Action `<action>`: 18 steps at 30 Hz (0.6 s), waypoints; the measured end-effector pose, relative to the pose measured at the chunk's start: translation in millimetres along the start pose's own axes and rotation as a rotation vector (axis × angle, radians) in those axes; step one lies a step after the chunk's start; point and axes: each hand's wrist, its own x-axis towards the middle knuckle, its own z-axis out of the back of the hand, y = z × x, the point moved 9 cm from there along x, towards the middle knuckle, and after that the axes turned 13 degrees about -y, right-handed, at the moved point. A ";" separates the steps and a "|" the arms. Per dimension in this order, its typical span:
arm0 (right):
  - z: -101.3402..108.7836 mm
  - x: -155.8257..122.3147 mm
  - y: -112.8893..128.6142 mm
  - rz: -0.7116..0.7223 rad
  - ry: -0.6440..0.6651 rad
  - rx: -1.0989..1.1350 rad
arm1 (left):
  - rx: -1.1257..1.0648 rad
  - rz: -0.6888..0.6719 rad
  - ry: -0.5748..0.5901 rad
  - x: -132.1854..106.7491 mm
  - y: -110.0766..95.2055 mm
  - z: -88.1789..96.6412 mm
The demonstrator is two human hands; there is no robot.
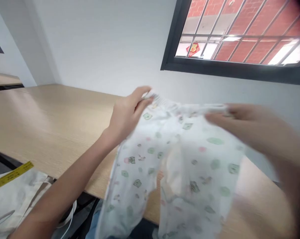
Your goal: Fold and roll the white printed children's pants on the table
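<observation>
A small pair of white trousers (pixel 179 159) printed with green and pink shapes hangs in the air above the wooden table (pixel 52 119). My left hand (pixel 127 114) pinches the left end of the elastic waistband. My right hand (pixel 242 124), blurred by motion, grips the right end of the same waistband. The two legs dangle down past the table's near edge toward me.
A white wall runs behind the table, with a black-framed barred window (pixel 234 36) at upper right. At lower left lies a pale cloth bag (pixel 17 196) with a yellow tape measure (pixel 10 176) across it.
</observation>
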 end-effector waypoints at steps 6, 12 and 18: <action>-155.4 12.3 -26.3 -0.028 0.324 0.039 | 0.081 0.235 0.502 -61.1 113.9 -94.4; -219.9 31.5 -66.3 0.045 0.286 -0.037 | 0.074 0.257 0.639 -88.3 140.8 -151.3; -230.8 41.7 -78.3 0.056 0.313 -0.141 | 0.103 0.239 0.658 -92.8 149.9 -165.8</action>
